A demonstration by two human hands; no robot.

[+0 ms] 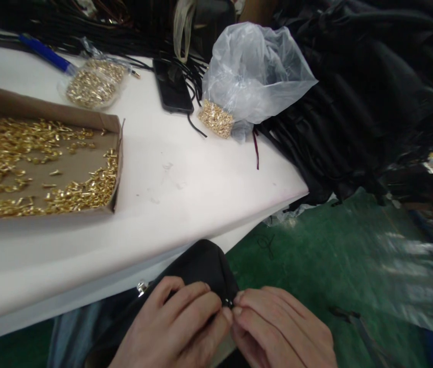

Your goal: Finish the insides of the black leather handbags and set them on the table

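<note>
A black leather-like bag [205, 263] rests over the lap, below the table's front edge. My left hand [180, 324] lies across it with curled fingers, thumb and fingertips closed on its edge. From the right, my right hand [281, 327] pinches the same edge, its fingertips almost meeting those of the left. A tiny shiny fitting [229, 302] shows between the two sets of fingertips; its exact form is too small to tell. Another silvery metal fitting [142, 287] sits on the bag's left side. The fingers hide part of the edge.
On the white table [186, 189] stands a cardboard box [120, 163] of small gold rivet-like pieces. Behind are a bag of gold parts [96, 84], a blue-handled tool [46, 52], a phone [173, 87] and a plastic bag [255, 71]. Black material [354, 92] hangs at right.
</note>
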